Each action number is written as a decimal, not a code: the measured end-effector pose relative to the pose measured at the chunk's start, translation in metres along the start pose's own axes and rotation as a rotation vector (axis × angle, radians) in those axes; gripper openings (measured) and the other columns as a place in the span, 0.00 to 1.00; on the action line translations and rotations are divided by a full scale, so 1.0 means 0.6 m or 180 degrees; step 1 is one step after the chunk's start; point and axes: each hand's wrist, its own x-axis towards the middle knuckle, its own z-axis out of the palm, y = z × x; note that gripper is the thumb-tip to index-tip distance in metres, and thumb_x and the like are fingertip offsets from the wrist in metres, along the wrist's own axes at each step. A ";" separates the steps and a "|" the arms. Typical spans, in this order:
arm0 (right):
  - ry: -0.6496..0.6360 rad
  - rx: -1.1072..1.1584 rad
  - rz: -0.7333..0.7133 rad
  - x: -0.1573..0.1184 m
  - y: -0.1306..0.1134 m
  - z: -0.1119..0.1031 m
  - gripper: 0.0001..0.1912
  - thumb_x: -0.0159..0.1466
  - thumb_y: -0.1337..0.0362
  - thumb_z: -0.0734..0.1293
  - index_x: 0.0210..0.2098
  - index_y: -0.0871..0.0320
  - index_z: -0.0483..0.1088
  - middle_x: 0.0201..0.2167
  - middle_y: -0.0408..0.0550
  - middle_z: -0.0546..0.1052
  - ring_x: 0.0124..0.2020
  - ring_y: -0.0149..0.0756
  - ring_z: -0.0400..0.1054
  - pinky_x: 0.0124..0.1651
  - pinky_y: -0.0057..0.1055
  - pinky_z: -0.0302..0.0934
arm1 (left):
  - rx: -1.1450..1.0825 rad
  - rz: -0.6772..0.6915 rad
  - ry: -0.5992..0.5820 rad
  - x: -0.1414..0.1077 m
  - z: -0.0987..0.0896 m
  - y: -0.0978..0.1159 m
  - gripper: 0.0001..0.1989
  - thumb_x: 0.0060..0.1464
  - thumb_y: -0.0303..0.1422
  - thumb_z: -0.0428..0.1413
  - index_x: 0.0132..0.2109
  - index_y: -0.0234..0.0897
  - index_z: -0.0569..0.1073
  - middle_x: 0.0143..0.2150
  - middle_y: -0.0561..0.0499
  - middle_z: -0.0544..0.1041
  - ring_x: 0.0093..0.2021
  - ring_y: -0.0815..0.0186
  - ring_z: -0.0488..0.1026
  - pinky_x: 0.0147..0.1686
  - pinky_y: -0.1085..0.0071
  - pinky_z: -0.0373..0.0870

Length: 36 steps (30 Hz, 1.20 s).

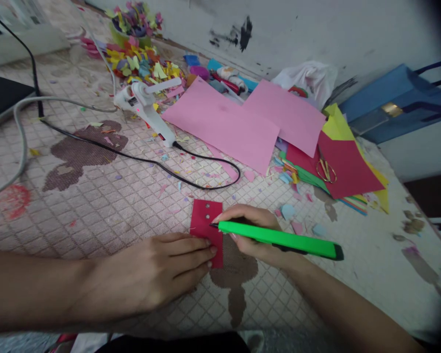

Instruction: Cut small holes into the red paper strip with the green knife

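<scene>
My left hand (pixel 176 264) lies flat with its fingers extended over the lower part of a small red paper strip (pixel 198 215), pressing it to the table. Two small round greyish spots show near the strip's upper end; whether they are holes or stuck-on pieces I cannot tell. In my right hand (pixel 255 230) is a long bright green pen (pixel 279 238) with a dark pointed tip. That tip is at the middle of the strip, just below the spots, and whether it touches the paper is too small to see.
A white glue gun (pixel 150 115) with a black cord lies beyond the strip. Behind are pink sheets (pixel 228 122), a red sheet (pixel 353 166) carrying gold-handled scissors (pixel 326 171), and a heap of colourful paper scraps (pixel 143 63). A blue bag (pixel 393 103) stands at right.
</scene>
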 end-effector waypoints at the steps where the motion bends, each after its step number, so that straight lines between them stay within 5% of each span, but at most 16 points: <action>1: -0.0006 -0.0010 0.0001 0.000 0.000 0.000 0.14 0.59 0.76 0.65 0.41 0.56 0.76 0.35 0.45 0.81 0.33 0.32 0.74 0.34 0.27 0.68 | -0.0004 0.0004 0.0004 0.000 0.000 0.000 0.18 0.70 0.24 0.42 0.48 0.31 0.77 0.56 0.42 0.77 0.59 0.62 0.73 0.59 0.66 0.71; 26: -0.0340 -0.0099 0.0005 0.009 -0.010 -0.009 0.17 0.57 0.77 0.65 0.43 0.57 0.76 0.36 0.44 0.80 0.35 0.32 0.74 0.39 0.27 0.68 | -0.0031 0.0046 -0.0084 -0.002 0.001 -0.004 0.21 0.71 0.24 0.38 0.48 0.30 0.77 0.56 0.42 0.77 0.59 0.61 0.73 0.59 0.65 0.71; 32: 0.0157 0.0086 0.0043 -0.001 0.003 -0.003 0.16 0.57 0.77 0.65 0.40 0.56 0.76 0.35 0.44 0.81 0.35 0.31 0.75 0.36 0.24 0.69 | -0.0026 0.0056 -0.0025 0.000 -0.001 -0.001 0.20 0.70 0.23 0.39 0.48 0.30 0.77 0.56 0.42 0.77 0.57 0.61 0.74 0.57 0.65 0.72; 36: 0.0127 0.0045 0.0013 -0.002 0.004 0.002 0.15 0.57 0.77 0.64 0.39 0.58 0.77 0.34 0.44 0.81 0.32 0.29 0.75 0.34 0.23 0.67 | -0.0053 0.0055 -0.0057 -0.001 0.000 -0.003 0.19 0.70 0.23 0.41 0.48 0.30 0.77 0.56 0.41 0.77 0.57 0.61 0.74 0.58 0.65 0.71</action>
